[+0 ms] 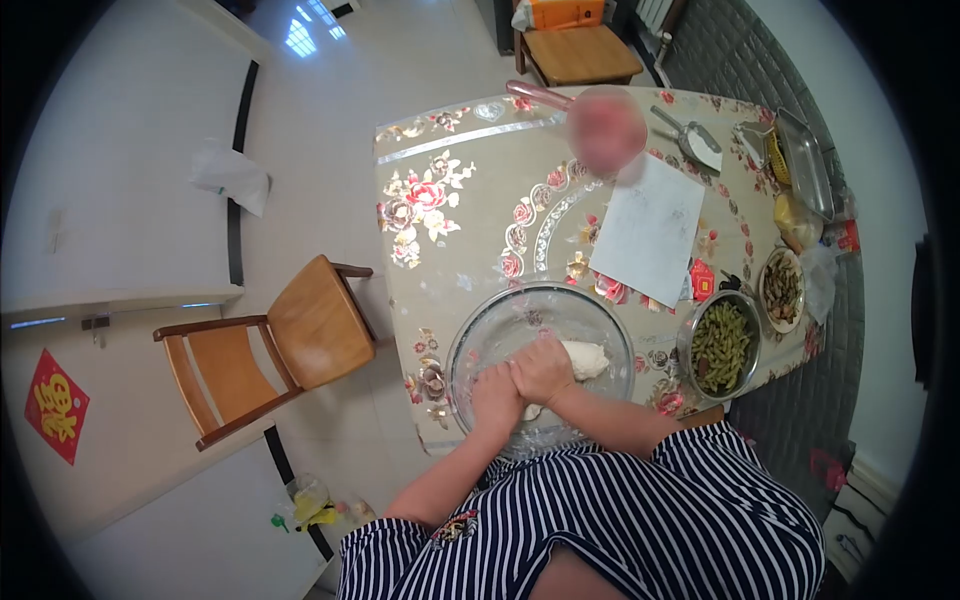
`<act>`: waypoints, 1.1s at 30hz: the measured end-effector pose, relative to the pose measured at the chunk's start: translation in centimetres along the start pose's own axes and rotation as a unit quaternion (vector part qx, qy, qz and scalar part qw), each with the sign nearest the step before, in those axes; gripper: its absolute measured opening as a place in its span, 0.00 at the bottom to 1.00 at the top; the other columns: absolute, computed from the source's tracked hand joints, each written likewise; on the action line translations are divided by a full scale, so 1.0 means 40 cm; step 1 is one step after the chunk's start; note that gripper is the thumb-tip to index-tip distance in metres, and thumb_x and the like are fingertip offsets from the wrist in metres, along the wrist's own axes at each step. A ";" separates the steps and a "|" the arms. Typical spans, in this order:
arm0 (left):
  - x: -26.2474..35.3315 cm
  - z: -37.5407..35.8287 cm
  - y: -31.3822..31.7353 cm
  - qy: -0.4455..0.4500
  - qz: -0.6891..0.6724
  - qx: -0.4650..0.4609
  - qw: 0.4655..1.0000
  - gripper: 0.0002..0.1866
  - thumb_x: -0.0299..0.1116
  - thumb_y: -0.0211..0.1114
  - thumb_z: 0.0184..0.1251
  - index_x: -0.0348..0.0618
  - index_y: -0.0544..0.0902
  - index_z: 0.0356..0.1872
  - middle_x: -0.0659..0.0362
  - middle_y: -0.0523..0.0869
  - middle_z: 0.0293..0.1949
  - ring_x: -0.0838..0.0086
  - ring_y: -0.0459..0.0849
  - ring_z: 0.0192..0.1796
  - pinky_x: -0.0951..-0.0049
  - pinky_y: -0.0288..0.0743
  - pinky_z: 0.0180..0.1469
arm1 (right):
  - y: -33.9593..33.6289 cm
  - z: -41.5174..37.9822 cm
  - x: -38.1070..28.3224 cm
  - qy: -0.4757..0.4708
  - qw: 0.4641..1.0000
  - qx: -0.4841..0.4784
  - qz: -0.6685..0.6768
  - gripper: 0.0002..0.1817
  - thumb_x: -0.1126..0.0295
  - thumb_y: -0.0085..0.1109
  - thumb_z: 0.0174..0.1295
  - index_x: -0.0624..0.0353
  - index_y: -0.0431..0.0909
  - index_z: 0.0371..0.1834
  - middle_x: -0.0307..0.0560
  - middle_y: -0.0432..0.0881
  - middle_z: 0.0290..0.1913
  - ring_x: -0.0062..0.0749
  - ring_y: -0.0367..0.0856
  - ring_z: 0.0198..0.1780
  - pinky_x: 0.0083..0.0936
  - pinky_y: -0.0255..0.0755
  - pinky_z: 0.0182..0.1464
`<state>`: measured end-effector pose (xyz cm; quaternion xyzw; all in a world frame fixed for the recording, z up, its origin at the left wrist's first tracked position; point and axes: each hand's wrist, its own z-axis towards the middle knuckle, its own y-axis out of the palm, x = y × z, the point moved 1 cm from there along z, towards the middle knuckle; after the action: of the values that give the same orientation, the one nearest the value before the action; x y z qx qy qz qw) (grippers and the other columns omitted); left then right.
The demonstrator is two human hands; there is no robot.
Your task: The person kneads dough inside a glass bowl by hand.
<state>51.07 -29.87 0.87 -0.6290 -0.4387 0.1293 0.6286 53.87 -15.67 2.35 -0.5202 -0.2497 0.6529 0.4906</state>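
A wide clear glass bowl (pixel 622 335) stands at the near edge of the table, directly in front of my body. Inside it lies white dough (pixel 588 361), which bulges out to the right of my hands, with a smaller part showing below them. My left hand (pixel 496 398) presses down on the dough with its fingers curled in. Against it, slightly farther forward and to the right, my right hand (pixel 542 370) is closed on the dough too. The fingertips of both hands are mostly hidden.
On the flowered tablecloth (pixel 440 285) are a white sheet (pixel 648 230), a scoop with white powder (pixel 705 148), a blurred pink round thing with a handle (pixel 606 130), a metal bowl of green pods (pixel 722 345), a plate of food (pixel 780 290) and a metal tray (pixel 803 160). A wooden chair (pixel 320 320) stands left.
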 end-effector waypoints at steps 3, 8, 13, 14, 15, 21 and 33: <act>0.012 0.036 -0.029 -0.039 -0.030 -0.028 0.998 0.22 0.42 0.73 0.60 0.38 0.79 0.49 0.48 0.84 0.41 0.49 0.83 0.45 0.51 0.77 0.47 | 0.027 0.018 0.026 -0.008 0.999 -0.046 -0.008 0.10 0.59 0.62 0.59 0.49 0.83 0.23 0.40 0.81 0.27 0.39 0.80 0.36 0.42 0.73 0.49; 0.023 0.076 -0.079 -0.108 -0.081 -0.104 0.985 0.35 0.52 0.80 0.56 0.37 0.80 0.57 0.47 0.90 0.38 0.47 0.90 0.42 0.52 0.82 0.47 | 0.050 0.083 0.046 0.009 0.991 -0.136 -0.006 0.17 0.56 0.57 0.63 0.50 0.85 0.21 0.46 0.86 0.27 0.44 0.84 0.34 0.43 0.74 0.46; 0.028 0.095 -0.108 -0.148 -0.104 -0.116 0.977 0.53 0.59 0.80 0.54 0.38 0.68 0.75 0.41 0.91 0.43 0.46 0.90 0.48 0.47 0.80 0.56 | 0.049 0.131 0.034 0.104 0.966 -0.238 -0.007 0.22 0.53 0.49 0.69 0.53 0.89 0.28 0.52 0.91 0.33 0.47 0.89 0.39 0.46 0.76 0.49; 0.021 0.092 -0.098 -0.128 -0.095 -0.108 0.981 0.56 0.60 0.80 0.54 0.37 0.65 0.78 0.41 0.91 0.44 0.46 0.90 0.49 0.48 0.80 0.57 | 0.046 0.137 0.033 0.098 0.968 -0.232 -0.005 0.22 0.53 0.49 0.69 0.53 0.89 0.28 0.52 0.91 0.33 0.47 0.89 0.39 0.46 0.76 0.49; 0.022 0.088 -0.098 -0.128 -0.091 -0.103 0.982 0.56 0.60 0.80 0.54 0.37 0.65 0.78 0.41 0.91 0.44 0.46 0.90 0.49 0.48 0.80 0.57 | 0.049 0.136 0.035 0.102 0.967 -0.235 -0.006 0.23 0.53 0.49 0.69 0.54 0.90 0.30 0.52 0.91 0.35 0.49 0.89 0.41 0.46 0.77 0.50; 0.057 0.032 -0.081 -0.071 -0.052 -0.059 0.994 0.40 0.57 0.80 0.56 0.34 0.76 0.58 0.44 0.89 0.43 0.49 0.88 0.48 0.51 0.81 0.49 | 0.045 0.106 0.060 0.190 0.943 -0.255 0.103 0.27 0.47 0.49 0.69 0.60 0.89 0.37 0.59 0.90 0.47 0.54 0.88 0.51 0.47 0.77 0.55; 0.104 -0.112 -0.101 -0.013 -0.049 -0.032 0.998 0.30 0.42 0.75 0.58 0.36 0.74 0.56 0.43 0.81 0.51 0.47 0.81 0.54 0.51 0.75 0.58 | -0.113 -0.100 -0.080 -0.030 0.999 -0.019 -0.028 0.17 0.57 0.56 0.69 0.53 0.88 0.29 0.48 0.83 0.32 0.45 0.80 0.44 0.54 0.60 0.73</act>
<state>55.12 -30.64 6.93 -0.6249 -0.4810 0.0930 0.6078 59.22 -17.52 6.17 -0.5027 -0.2910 0.6495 0.4906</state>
